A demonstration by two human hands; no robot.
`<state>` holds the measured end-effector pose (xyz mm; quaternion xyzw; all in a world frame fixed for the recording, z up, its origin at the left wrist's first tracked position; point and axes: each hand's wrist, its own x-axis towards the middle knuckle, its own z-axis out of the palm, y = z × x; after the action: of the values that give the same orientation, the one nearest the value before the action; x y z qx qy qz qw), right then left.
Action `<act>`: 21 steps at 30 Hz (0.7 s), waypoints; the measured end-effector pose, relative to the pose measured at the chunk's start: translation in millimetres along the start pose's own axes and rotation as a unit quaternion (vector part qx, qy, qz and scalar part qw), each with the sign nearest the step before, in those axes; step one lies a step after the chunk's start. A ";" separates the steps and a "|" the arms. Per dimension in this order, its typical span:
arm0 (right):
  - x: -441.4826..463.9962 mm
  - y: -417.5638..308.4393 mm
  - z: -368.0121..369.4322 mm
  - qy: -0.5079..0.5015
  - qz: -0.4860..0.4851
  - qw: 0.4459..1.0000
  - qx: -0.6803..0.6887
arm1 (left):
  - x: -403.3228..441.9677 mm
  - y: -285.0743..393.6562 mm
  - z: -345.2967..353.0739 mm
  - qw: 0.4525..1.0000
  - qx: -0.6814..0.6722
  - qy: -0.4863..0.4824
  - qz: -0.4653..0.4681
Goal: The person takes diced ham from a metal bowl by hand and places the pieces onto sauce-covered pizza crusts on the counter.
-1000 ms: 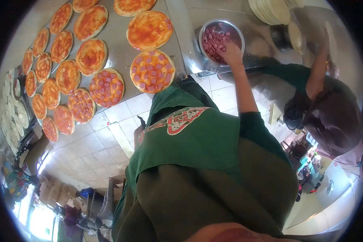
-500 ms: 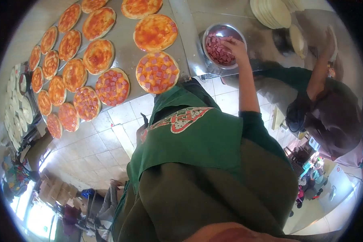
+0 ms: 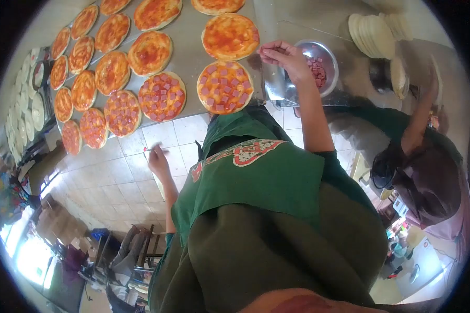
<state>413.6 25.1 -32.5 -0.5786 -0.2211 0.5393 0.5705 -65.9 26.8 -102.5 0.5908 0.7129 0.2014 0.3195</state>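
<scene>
My right hand is raised between the metal bowl and a sauced pizza base, its fingers drawn together; what they hold is too small to make out. Diced pink meat lies in the bowl. Below the sauced base sits a pizza with meat cubes near the table's front edge. My left hand hangs over the floor, beside my apron and away from the table; its fingers are blurred. To the left, another pizza with meat adjoins rows of sauced bases.
Stacked plain bases stand at the back right. Another person works at the right, an arm reaching over the metal table. More plain bases lie at the far left. Chairs and boxes stand lower left.
My right hand has left the bowl and moved left towards the sauced pizza bases. My left hand has come into view beside the apron. The whole view has shifted.
</scene>
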 end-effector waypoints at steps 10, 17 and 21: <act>-18.1 -10.4 30.0 -0.041 0.022 0.999 0.019 | 33.6 286.1 77.9 0.903 -0.193 -0.196 0.329; -24.2 -5.9 20.3 -0.046 0.012 0.999 0.009 | 19.3 305.1 110.2 0.917 -0.155 -0.261 0.258; -29.1 -7.8 16.0 -0.052 0.018 0.998 0.016 | 18.4 304.7 122.2 0.913 -0.199 -0.304 0.187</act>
<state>393.1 8.5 -11.0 -0.5446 -0.2311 0.5822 0.5577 234.5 100.9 8.7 0.6703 0.4028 0.2058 0.5882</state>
